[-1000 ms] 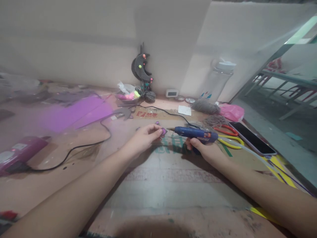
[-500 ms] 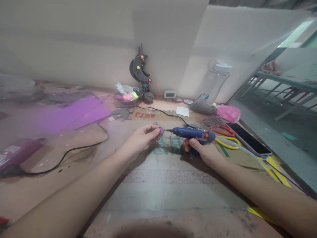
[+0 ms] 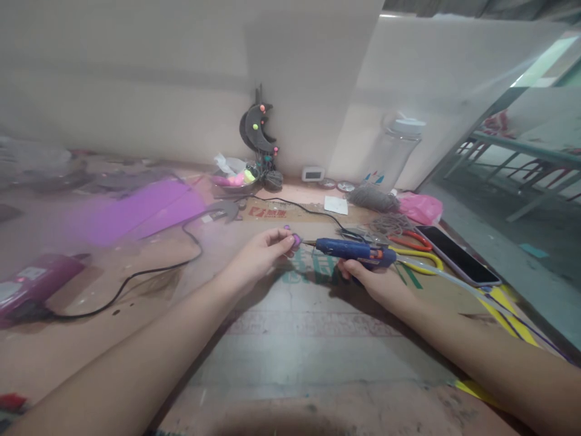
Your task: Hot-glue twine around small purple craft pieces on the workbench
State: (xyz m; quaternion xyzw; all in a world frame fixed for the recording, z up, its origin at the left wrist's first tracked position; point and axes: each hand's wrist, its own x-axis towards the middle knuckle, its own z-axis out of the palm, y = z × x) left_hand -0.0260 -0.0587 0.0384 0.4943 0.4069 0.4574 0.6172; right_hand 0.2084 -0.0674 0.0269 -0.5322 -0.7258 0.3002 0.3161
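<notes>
Between the thumb and fingers of my left hand [image 3: 271, 247] is a small purple piece [image 3: 296, 240], too small to make out its kind. My right hand [image 3: 365, 275] is wrapped round the handle of a blue glue gun [image 3: 349, 249]. The gun's nozzle points left, its tip at or very close to the purple piece; I cannot tell whether they touch. A long clear glue stick [image 3: 445, 274] sticks out of the gun's back end. Both hands are above the cardboard [image 3: 299, 357] on the table.
Right of the gun lie scissors with yellow and red handles [image 3: 420, 257], a phone [image 3: 458, 255] and grey yarn [image 3: 372, 198]. Behind stand a bottle [image 3: 393, 154] and a dark moon ornament [image 3: 258, 128]. Leftward are purple sheets [image 3: 149, 209], a black cord [image 3: 136, 275] and a magenta power strip [image 3: 43, 281].
The view has shifted very slightly. My left hand still pinches the purple piece, and the glue gun stays at it, its body a little lower and more level-looking.
</notes>
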